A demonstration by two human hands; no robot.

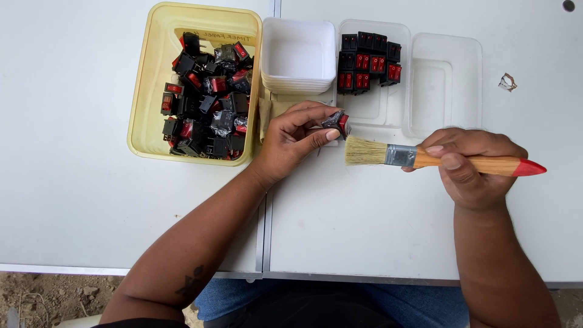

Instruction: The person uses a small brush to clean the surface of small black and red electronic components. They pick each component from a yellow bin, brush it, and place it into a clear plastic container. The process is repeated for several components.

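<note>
— What does the head camera show?

— A white table (91, 200) made of two panels, with a seam running down the middle. Bare ground shows below its near edge, and the person's blue-trousered lap sits under it.

— And on the table?

— At the far left, a yellow tray (141, 91) heaped with loose black-and-red rocker switches (206, 97). Just to its right stands a stack of white square tubs (297, 58). Beside that is a clear plastic container (446, 85) with two compartments; its left one holds sorted switches (367, 61) set in neat rows, while the right one holds none. A small scrap (507, 82) lies apart at the far right.

— The hands?

— The left hand (291, 136) pinches a single switch (339, 123) between thumb and fingertips, in front of the clear container's near edge. The right hand (470, 167) is closed around the wooden handle of a paintbrush (419, 158), which has a metal ferrule, pale bristles and a red tip. The brush lies level, bristles pointing left.

— Do brush and switch meet?

— The bristle ends sit just below and beside the switch; whether they touch cannot be told.
</note>
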